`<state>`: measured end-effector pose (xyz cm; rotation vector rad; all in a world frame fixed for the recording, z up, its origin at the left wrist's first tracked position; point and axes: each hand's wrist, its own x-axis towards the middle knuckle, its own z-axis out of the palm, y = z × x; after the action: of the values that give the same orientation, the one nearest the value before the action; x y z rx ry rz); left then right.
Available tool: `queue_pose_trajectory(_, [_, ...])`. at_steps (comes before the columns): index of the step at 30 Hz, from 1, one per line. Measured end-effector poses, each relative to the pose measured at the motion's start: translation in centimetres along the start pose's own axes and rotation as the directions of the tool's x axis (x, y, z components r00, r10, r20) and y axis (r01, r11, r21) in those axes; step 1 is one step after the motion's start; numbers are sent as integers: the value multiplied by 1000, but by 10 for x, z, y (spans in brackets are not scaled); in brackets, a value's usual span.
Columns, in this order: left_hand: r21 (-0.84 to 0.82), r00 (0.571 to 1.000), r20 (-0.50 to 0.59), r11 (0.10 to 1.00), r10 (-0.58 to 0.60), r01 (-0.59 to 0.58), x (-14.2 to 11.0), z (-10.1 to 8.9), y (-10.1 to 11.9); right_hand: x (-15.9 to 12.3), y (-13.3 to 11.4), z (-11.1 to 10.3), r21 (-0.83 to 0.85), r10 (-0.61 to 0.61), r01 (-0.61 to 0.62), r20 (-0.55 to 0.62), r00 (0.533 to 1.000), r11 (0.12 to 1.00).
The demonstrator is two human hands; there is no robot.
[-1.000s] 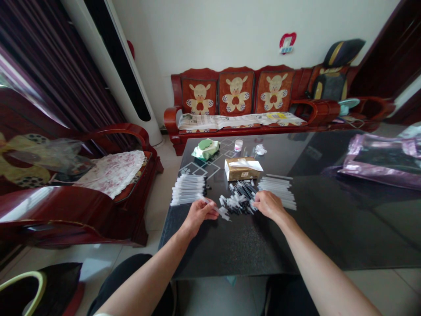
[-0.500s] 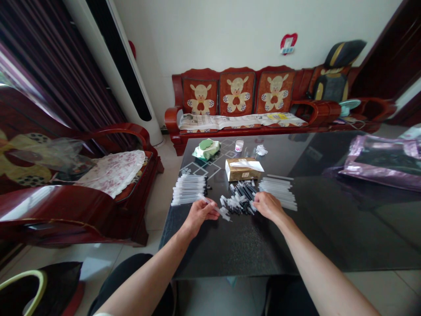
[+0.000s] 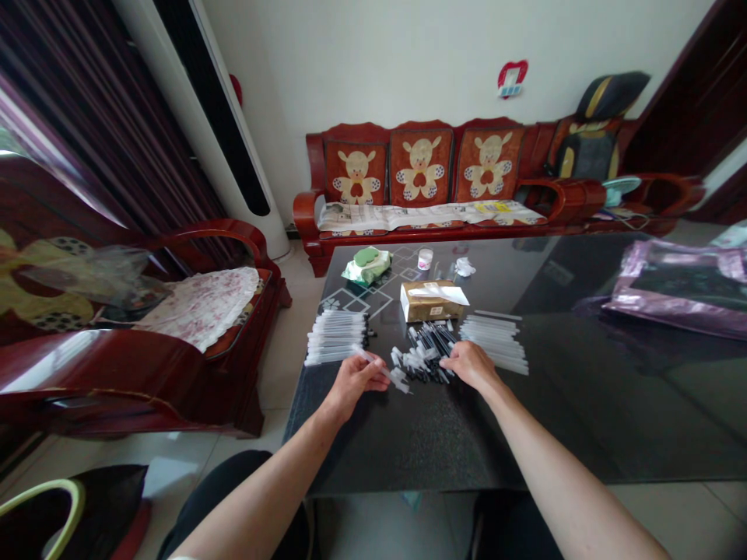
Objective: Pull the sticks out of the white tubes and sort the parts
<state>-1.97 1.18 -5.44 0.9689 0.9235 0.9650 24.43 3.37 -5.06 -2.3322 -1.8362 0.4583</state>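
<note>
My left hand (image 3: 360,375) pinches a translucent white pen barrel (image 3: 362,355), which slants down toward some small clear pieces (image 3: 399,381). My right hand (image 3: 471,362) has its fingertips together at the right side of a pile of black and clear pen parts (image 3: 430,354); what they grip, if anything, is too small to make out. Left of the pile lies a row of white pen tubes with dark ends (image 3: 334,337). A row of clear tubes (image 3: 496,342) lies beyond my right hand, partly covered by it.
The dark glossy table (image 3: 420,443) also bears a gold tissue box (image 3: 429,309), green wipes packet (image 3: 367,266), small white tub (image 3: 425,259), crumpled tissue (image 3: 464,267) and purple-edged plastic bag (image 3: 642,303). A wooden sofa (image 3: 455,124) stands behind, an armchair (image 3: 134,365) at left.
My right hand's fingertips have shifted slightly left and down along the edge of the pile. My left hand keeps its hold on the barrel, nearly still.
</note>
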Motion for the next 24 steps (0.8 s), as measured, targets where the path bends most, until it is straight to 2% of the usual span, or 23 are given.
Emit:
queue_pose_trajectory(8, [-4,1000,-1,1000,0,0,-1,1,3,5,8,-4,39,-24,26,-46,999,999])
queue_pose_trajectory(12, [-8,1000,3,1000,5,-5,-1,1,3,3,16,-15,33,-27,29,-42,999,999])
queue_pose_trajectory(15, [-9,1000,0,1000,-2,2,0,1,2,0,25,-27,-31,-9,8,-50,999,999])
queue_pose_trajectory(19, [-9,1000,-6,1000,-9,9,1,1,2,-6,39,-37,-149,27,-14,90,996,989])
queue_pose_trajectory(24, [-5,1000,-1,1000,-5,5,1,0,1,-13,46,-32,-200,64,-15,239,969,980])
